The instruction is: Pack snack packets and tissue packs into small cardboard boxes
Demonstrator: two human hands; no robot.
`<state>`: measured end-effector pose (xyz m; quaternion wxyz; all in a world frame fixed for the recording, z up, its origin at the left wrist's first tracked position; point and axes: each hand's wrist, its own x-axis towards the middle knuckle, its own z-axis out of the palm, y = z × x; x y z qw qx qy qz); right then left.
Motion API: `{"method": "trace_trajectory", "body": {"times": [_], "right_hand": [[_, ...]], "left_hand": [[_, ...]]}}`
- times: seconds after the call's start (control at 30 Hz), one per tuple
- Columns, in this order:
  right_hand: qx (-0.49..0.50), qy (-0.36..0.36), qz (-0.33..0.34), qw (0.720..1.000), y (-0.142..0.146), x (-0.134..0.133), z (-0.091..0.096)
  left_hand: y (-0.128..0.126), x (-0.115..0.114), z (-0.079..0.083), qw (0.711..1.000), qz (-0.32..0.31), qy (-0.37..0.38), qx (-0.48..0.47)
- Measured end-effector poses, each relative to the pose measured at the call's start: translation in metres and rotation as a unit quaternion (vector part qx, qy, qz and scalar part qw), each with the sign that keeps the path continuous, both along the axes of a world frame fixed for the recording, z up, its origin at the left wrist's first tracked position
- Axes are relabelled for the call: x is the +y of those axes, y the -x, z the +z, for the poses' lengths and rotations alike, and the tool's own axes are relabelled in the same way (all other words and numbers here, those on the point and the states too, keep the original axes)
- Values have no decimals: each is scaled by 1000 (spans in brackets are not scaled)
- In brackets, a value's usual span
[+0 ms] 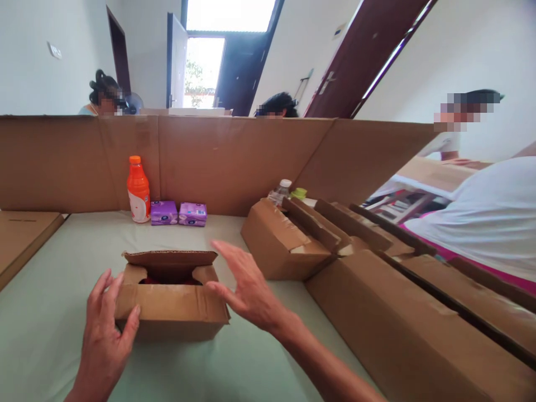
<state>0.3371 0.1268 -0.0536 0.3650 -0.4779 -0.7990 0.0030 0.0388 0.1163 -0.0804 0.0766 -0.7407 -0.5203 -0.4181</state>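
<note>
A small brown cardboard box (176, 312) rests on the pale green cloth before me, its back flap raised and its side flaps folded partly inward. Something dark red shows through the narrow gap, too little to name. My left hand (106, 329) lies at the box's left end, fingers apart, the thumb over the front left corner. At the right end, my right hand (247, 285) is spread with nothing in it. Its thumb is near the right flap; whether it touches I cannot tell.
Several cardboard boxes (377, 301) with raised flaps stand along the right. Behind rise a cardboard wall (251, 162), an orange bottle (138, 190) and two purple packs (164, 213) (193, 214). Flat cardboard (25, 234) lies at left. Other people sit beyond the wall and at right.
</note>
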Motion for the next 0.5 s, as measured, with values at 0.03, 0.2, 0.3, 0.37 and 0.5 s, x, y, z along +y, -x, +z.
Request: {"method": "trace_trajectory", "body": {"times": [0.03, 0.2, 0.3, 0.37, 0.5], "right_hand": [[-17, 21, 31, 999, 1, 1, 0], [-89, 75, 101, 988, 7, -9, 3], [-159, 85, 113, 977, 14, -4, 15], [-220, 85, 131, 963, 22, 9, 23], [-291, 103, 155, 938, 32, 38, 35]], "left_hand": [[1, 1, -1, 1000, 2, -1, 8], [7, 11, -12, 996, -79, 9, 47], [13, 20, -20, 992, -120, 2, 34], [19, 29, -27, 992, -123, 14, 19], [32, 50, -42, 991, -128, 49, 1]]}}
